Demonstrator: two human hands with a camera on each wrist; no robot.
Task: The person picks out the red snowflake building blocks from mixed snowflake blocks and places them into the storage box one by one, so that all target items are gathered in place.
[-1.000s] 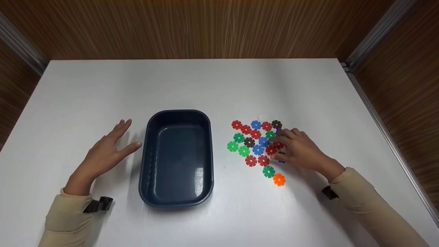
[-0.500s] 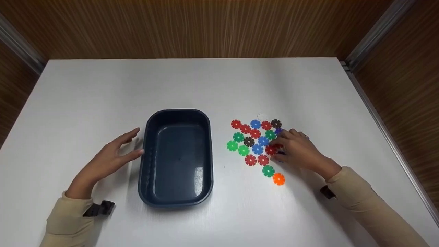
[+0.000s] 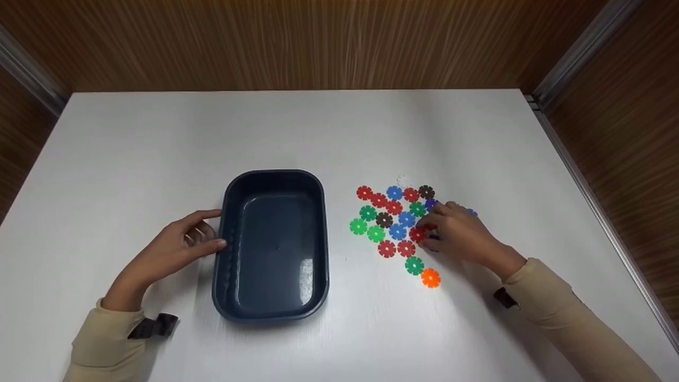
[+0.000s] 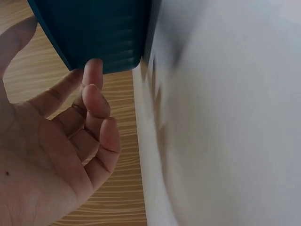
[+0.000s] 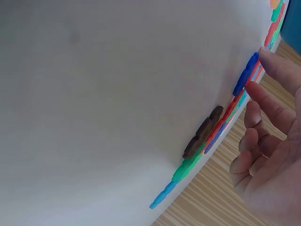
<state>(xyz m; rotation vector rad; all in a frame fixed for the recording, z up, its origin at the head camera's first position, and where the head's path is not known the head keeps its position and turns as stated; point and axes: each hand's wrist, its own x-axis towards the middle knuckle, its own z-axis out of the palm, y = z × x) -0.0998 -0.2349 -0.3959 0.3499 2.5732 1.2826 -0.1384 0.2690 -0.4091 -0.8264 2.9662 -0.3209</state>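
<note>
White table [image 3: 339,132] bears a dark basin [image 3: 278,257] and notched discs [image 3: 393,210] (one perhaps clear).

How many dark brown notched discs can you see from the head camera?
2 show: the far brown disc, right of a red disc, and the left brown disc, between a green disc and a blue disc. The right hand may hide more.

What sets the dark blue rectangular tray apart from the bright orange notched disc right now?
Shape: the dark blue rectangular tray is a walled container; the bright orange notched disc is flat and round. Size: the tray is far larger than the disc. Contact: the left hand is at the tray's rim, while no hand is on the disc. Both sit on the white table.
</note>
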